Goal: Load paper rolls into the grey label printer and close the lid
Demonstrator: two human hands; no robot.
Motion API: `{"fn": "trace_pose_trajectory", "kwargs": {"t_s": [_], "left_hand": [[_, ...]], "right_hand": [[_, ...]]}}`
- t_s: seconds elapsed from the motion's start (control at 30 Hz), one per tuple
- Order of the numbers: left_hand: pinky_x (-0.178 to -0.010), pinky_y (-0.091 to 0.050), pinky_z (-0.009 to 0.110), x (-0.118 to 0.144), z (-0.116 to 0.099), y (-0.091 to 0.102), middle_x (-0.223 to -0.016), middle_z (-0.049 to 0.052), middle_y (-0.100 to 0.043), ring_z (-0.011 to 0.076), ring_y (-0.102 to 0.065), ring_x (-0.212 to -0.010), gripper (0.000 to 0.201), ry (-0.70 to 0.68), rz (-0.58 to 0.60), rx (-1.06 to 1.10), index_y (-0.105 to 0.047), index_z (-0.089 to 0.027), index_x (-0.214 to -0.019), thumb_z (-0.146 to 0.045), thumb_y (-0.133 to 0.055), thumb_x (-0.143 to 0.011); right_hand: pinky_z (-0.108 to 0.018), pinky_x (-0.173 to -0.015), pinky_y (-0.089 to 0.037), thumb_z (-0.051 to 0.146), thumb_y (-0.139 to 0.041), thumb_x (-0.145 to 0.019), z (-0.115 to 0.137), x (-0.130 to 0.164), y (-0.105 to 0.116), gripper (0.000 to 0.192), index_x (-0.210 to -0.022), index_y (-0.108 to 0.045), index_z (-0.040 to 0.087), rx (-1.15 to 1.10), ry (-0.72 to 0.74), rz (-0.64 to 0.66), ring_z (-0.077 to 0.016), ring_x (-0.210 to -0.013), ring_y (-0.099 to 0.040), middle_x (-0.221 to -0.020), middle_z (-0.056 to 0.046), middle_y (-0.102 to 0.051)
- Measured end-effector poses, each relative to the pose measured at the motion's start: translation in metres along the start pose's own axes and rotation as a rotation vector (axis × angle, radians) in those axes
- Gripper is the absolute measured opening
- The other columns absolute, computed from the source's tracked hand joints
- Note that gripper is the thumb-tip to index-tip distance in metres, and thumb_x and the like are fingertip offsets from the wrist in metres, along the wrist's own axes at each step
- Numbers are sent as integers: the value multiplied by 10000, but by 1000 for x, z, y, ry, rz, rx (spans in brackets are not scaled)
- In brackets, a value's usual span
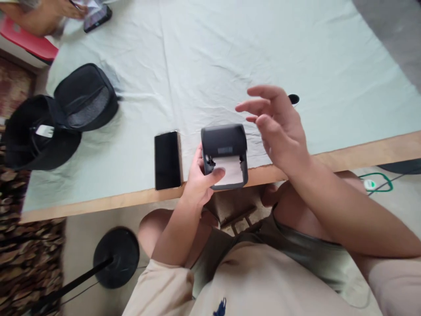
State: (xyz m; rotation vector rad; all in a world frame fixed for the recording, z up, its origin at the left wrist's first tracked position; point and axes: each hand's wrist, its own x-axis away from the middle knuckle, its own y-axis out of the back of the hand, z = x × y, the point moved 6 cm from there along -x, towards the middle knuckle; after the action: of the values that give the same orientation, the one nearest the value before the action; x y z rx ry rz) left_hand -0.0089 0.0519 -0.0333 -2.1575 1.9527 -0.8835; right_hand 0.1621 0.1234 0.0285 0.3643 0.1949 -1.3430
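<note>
A small dark grey printer (224, 154) with rounded corners sits at the near edge of the table (230, 66), its lid flipped up and back so that a label on the lid's inner face shows, though the print on it is too small to read. Below the raised lid the open bay holds a white paper roll (232, 170), which fills most of the compartment between two small black tabs at the hinge. The left hand (199, 180) grasps the printer from its left side, thumb laid across the front lower corner and touching the edge of the paper, the other fingers hidden behind the casing. The right hand (278, 127) hangs in the air just to the right of and slightly above the printer, released and holding nothing, its fingers spread and slightly curled, pointing left toward the lid without touching it. The printer's front overhangs the wooden table edge above the person's lap. A black phone (168, 160) lies face up on the pale cloth just left of the left hand. Further left an open black case (59, 118) lies with both halves spread. A small black cap (294, 99) peeks out behind the right hand. At the far left corner another person's hand (62, 9) rests by a second phone (97, 18).
</note>
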Motion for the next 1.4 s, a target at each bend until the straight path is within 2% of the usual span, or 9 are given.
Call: {"fn": "trace_pose_trajectory", "kwargs": {"t_s": [0.13, 0.27, 0.47, 0.77, 0.87, 1.0, 1.1, 1.27, 1.4], "left_hand": [[-715, -597, 284, 3, -1, -2, -961, 3, -765, 205, -754, -796, 952, -1, 38, 26, -528, -286, -1416, -185, -942, -564], [-891, -627, 377, 4, -6, -7, -1082, 62, -789, 299, -763, -1064, 512, 6, 38, 160, -650, -239, -1249, -412, -770, -782], [-972, -619, 375, 0, -6, -10, -832, 53, -790, 287, -750, -1121, 233, 88, -44, 241, -702, -194, -901, -364, -544, -921], [-962, -610, 332, -3, -4, -6, -716, -2, -724, 230, -771, -1012, 131, 65, -145, 210, -673, -194, -813, -245, -585, -896], [-972, -600, 343, -4, -4, -8, -709, 5, -708, 235, -768, -1008, 149, 95, -154, 203, -667, -187, -814, -240, -563, -907], [-991, -590, 337, -7, -6, -10, -785, 12, -740, 214, -764, -1013, 213, 76, -118, 258, -672, -191, -868, -284, -498, -948], [-997, -593, 365, -6, -6, -14, -862, 24, -763, 247, -751, -1101, 209, 49, -9, 270, -654, -208, -907, -400, -572, -919], [-967, -616, 386, -3, -5, -15, -962, 45, -796, 291, -769, -1084, 418, -7, 81, 93, -640, -197, -1115, -355, -804, -765], [-920, -639, 377, -2, -1, -12, -1078, 60, -797, 274, -787, -1026, 540, 4, 86, 43, -591, -214, -1198, -338, -851, -741]], "right_hand": [[-389, -906, -616, 574, -661, -896, -15, 7, -15, 554, -1342, -519, 278, 12, -91, 175, -240, -1176, -681, -1361, -83, -631], [-327, -716, -599, 528, -686, -870, -21, 13, -30, 607, -1377, -490, 257, 59, -156, 341, -185, -884, -682, -1170, -68, -688], [-325, -768, -573, 500, -684, -868, -11, 9, -26, 543, -1329, -545, 250, 168, -83, 314, -187, -936, -664, -1211, -63, -687], [-419, -1052, -558, 533, -768, -806, 10, 15, -15, 659, -1367, -589, 235, 330, 219, 344, -257, -1262, -599, -1328, -124, -599], [-433, -1012, -565, 552, -746, -817, 19, 18, -13, 597, -1307, -605, 241, 404, 253, 251, -268, -1226, -609, -1303, -119, -616], [-378, -767, -543, 552, -603, -939, 30, 16, 3, 336, -1071, -610, 243, 484, 123, -49, -184, -796, -627, -889, -45, -655], [-309, -657, -472, 492, -493, -1011, 35, 15, 9, 264, -973, -573, 244, 452, 77, -128, -129, -656, -575, -777, -5, -622], [-279, -643, -369, 279, -539, -939, 36, 11, -13, 144, -896, -646, 194, 723, 124, 211, -122, -685, -594, -773, -8, -689], [-301, -592, -207, 314, -594, -916, 32, 10, -20, 216, -1091, -704, 248, 1044, 0, 362, -177, -710, -637, -901, -37, -754]]}}
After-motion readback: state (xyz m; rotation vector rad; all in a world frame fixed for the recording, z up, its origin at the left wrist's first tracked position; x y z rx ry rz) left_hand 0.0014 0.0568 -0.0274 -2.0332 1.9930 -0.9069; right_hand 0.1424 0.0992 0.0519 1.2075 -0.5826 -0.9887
